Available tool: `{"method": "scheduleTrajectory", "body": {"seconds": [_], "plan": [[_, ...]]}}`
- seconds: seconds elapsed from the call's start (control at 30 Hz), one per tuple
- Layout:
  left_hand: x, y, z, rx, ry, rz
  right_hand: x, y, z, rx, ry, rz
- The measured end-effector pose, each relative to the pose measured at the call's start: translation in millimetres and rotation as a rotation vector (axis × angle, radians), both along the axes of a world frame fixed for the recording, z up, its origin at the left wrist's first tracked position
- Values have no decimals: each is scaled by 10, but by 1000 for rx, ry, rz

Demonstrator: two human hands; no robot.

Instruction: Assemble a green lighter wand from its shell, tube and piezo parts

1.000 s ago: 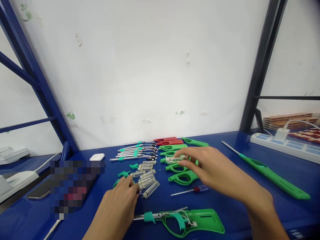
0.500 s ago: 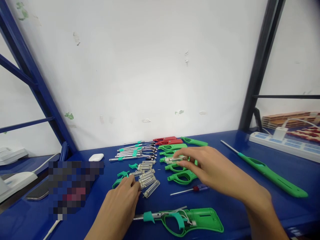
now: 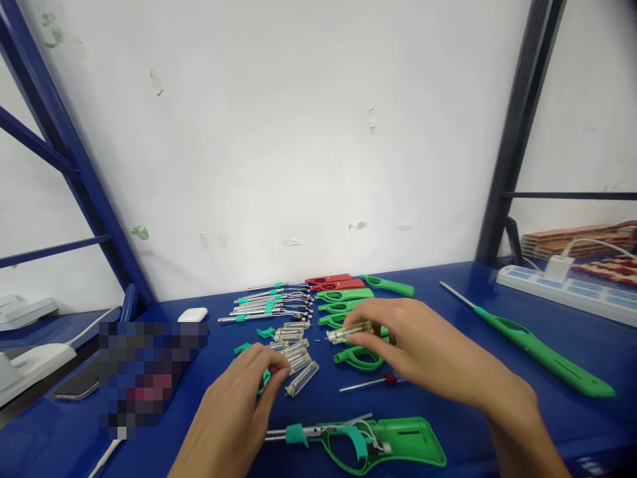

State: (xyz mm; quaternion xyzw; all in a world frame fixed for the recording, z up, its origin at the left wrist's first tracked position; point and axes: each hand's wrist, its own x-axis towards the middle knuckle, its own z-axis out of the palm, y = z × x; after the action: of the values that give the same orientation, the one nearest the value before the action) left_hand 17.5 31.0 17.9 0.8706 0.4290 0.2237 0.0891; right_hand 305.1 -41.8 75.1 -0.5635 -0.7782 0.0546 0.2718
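Pinching clear tube (image 3: 342, 334): right hand (image 3: 413, 342), by green shells (image 3: 359, 359). Left hand (image 3: 236, 398): fingertips together near tube pile (image 3: 297, 357); any hold, cannot tell.

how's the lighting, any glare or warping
Head view: the wall is brightest mid-frame, duller toward its edges; the blue post and dark post lean apart, possibly wide-angle distortion; pixelation hides detail at left; the clear fuel tank in the right hand has pale glints.
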Motion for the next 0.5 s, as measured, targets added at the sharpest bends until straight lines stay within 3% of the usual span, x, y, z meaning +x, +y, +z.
{"method": "scheduleTrajectory", "body": {"seconds": [0.17,0.5], "plan": [[27,-119,64,-155,-284,33,-137,-55,46,2,15,137],[88,-156,89,-522,-438,-78,-260,-75,46,13,39,232]]}}
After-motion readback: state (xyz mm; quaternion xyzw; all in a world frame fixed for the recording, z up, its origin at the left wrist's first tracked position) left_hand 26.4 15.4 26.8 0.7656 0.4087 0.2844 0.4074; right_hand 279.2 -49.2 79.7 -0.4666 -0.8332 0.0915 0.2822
